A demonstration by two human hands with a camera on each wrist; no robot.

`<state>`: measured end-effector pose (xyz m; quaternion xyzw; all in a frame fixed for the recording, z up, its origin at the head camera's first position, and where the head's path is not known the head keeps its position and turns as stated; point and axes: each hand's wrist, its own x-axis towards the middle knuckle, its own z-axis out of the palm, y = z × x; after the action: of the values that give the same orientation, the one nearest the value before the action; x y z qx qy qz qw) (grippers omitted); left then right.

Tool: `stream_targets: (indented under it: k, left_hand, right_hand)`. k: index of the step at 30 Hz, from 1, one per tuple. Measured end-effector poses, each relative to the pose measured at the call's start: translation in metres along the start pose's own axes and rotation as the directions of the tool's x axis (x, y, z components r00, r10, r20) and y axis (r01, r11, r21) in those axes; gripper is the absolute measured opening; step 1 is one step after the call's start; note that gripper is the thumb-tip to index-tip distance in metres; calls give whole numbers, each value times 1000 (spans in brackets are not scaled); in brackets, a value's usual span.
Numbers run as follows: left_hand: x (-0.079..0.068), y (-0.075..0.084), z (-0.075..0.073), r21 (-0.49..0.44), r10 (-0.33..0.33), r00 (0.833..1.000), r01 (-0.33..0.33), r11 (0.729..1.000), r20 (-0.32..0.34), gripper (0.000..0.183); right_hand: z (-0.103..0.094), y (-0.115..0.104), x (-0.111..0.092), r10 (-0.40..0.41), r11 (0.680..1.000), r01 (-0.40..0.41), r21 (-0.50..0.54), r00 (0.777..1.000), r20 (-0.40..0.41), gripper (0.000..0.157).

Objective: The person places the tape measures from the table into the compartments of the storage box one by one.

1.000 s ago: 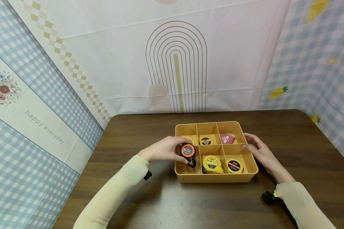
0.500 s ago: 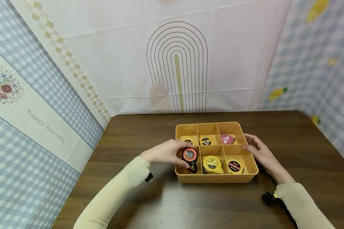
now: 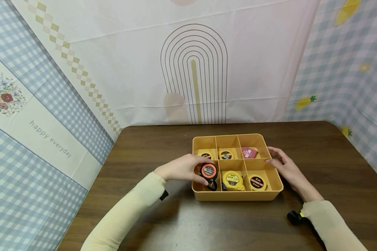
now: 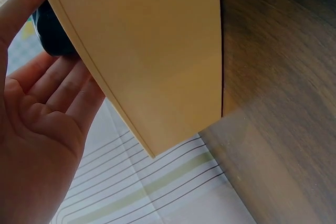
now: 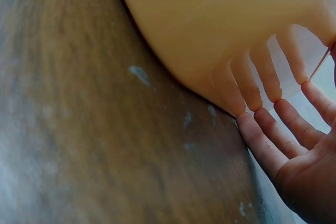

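Note:
In the head view, a yellow-tan divided storage box (image 3: 238, 196) stands on the table. My left hand (image 3: 184, 168) reaches over its left wall and grips a black tape measure (image 3: 209, 170) with an orange-red face, low in the front left compartment. A black wrist strap loop hangs from that tape. My right hand (image 3: 285, 170) holds the box's right side, thumb at the rim and fingertips (image 5: 278, 103) against the outer wall. A yellow tape measure (image 3: 233, 180) sits in the front middle compartment, and a yellow one with a black-red label (image 3: 257, 182) at front right.
Along the back row lie a yellow tape measure (image 3: 206, 154) at left, another yellow tape measure (image 3: 226, 154) in the middle and a pink tape measure (image 3: 249, 152) at right. The dark wooden table (image 3: 188, 226) ends at a printed cloth backdrop (image 3: 128, 69).
My left hand has moved slightly right and toward the front, lowering the black tape measure deeper into the front left compartment. The right hand and the box stay in place.

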<state>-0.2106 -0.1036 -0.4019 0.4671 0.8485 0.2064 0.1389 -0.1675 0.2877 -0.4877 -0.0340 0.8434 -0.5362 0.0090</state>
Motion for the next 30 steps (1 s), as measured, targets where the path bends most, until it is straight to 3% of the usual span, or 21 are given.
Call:
stream_targets:
  k: [10,23,30]
  left_hand:
    - [0,0,0,2,2,1000,-2,1000,-2,68]
    - [1,1,1,23,29,1000,-29,999,-10,68]
    - [1,-3,-2,-44,19,1000,-19,999,-8,64]
  right_hand:
    - [0,-1,0,7,1000,-7,-11,1000,2,61]
    - [1,-3,-4,-26,998,27,55,1000,-9,61]
    - [1,-3,-2,-6,999,6,50,1000,-3,62]
